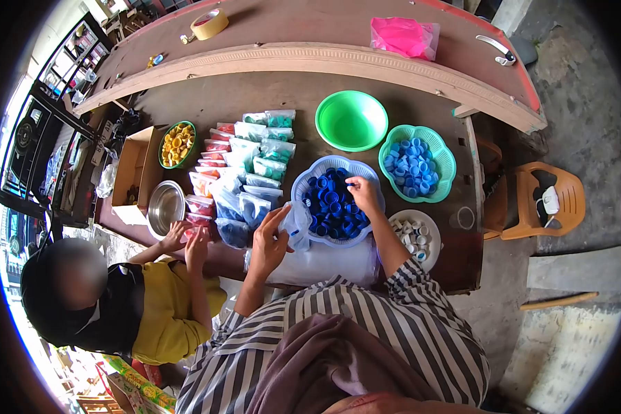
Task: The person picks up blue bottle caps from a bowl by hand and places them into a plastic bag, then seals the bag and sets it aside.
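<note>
My left hand [269, 241] is closed on the edge of a clear plastic bag [298, 224], which hangs beside a pale blue basket [298, 185]. Dark blue plastic caps [331, 203] fill that basket. Above its right side, my right hand [364, 194] pinches a dark blue cap [350, 185] between thumb and fingertips. Left of the basket lie rows of packed bags [253, 207] holding blue, green and red pieces. A stack of clear plastic sheets or bags [321, 265] lies at the table's near edge.
A green bowl [352, 121], a green basket of light blue caps [412, 168] and a plate of white caps [415, 238] stand around. At left are a bowl of yellow caps [178, 145], a steel bowl [166, 209], a cardboard box [135, 169] and a co-worker [172, 310] handling a red-filled bag.
</note>
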`<state>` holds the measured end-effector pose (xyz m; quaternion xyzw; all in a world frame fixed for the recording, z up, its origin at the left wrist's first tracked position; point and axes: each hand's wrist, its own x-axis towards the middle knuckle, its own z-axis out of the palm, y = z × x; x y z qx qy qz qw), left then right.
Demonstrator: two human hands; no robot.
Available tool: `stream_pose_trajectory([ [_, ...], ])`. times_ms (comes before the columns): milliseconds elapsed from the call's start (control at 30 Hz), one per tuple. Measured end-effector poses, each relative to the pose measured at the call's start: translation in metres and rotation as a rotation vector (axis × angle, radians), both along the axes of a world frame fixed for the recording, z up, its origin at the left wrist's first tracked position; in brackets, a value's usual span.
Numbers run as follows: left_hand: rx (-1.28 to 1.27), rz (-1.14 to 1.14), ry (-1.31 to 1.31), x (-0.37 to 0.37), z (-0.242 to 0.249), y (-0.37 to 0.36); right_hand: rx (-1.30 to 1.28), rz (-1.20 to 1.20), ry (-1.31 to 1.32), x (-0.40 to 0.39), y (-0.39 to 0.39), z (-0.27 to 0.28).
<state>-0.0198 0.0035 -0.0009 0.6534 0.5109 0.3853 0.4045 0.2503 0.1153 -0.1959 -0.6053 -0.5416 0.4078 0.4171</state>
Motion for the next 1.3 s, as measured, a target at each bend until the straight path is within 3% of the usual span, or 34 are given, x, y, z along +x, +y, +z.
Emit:
stream_pose_trajectory([
  [33, 0.002, 0.001, -0.003, 0.001, -0.001, 0.000, -0.006, 0.005, 0.000, 0.004, -0.001, 0.002],
  [100, -0.010, -0.002, -0.005, 0.004, 0.001, 0.002, -0.297, -0.098, 0.756, 0.012, -0.009, 0.010],
  [133, -0.013, -0.010, -0.008, 0.006, 0.002, 0.003, -0.327, -0.065, 0.874, 0.014, -0.016, 0.020],
  [233, -0.012, -0.028, -0.009, 0.012, -0.001, 0.007, -0.229, -0.115, 0.866, 0.002, -0.039, 0.055],
  [300, -0.005, -0.043, 0.002, 0.015, 0.000, 0.008, 0.057, -0.069, 0.631, -0.019, -0.056, 0.092],
  [367, 0.002, -0.062, 0.013, 0.016, 0.002, 0.008, 0.288, -0.045, 0.560, -0.051, -0.078, 0.132],
  [433, 0.021, -0.063, 0.021, 0.017, 0.004, 0.007, 0.477, -0.003, 0.177, -0.072, -0.104, 0.169],
  [533, -0.022, -0.079, 0.031, 0.013, 0.005, 0.004, 0.635, 0.388, -0.268, -0.082, -0.107, 0.170],
  [667, 0.001, -0.043, 0.008, 0.004, 0.002, -0.003, 0.634, 0.387, -0.062, -0.081, -0.092, 0.163],
  [767, -0.019, -0.009, 0.019, -0.004, 0.006, -0.006, 0.401, 0.134, 0.077, -0.059, -0.060, 0.151],
  [800, -0.021, -0.004, 0.005, -0.007, 0.004, -0.006, 0.403, 0.060, 0.098, -0.049, -0.042, 0.122],
  [867, -0.012, 0.002, 0.000, -0.007, 0.008, -0.007, 0.415, -0.036, -0.065, -0.026, -0.008, 0.043],
  [900, -0.010, 0.003, 0.001, -0.008, 0.009, -0.007, 0.243, -0.019, -0.243, -0.015, -0.001, 0.027],
  [1067, -0.041, 0.019, 0.007, -0.010, 0.006, -0.007, 0.146, 0.002, -0.583, -0.022, 0.018, 0.000],
  [1233, -0.067, 0.040, 0.004, -0.010, 0.002, -0.003, 0.087, -0.060, -0.469, -0.028, 0.022, -0.011],
  [1300, -0.082, 0.041, 0.006, -0.008, 0.002, 0.000, 0.204, -0.096, -0.347, -0.024, 0.019, -0.013],
])
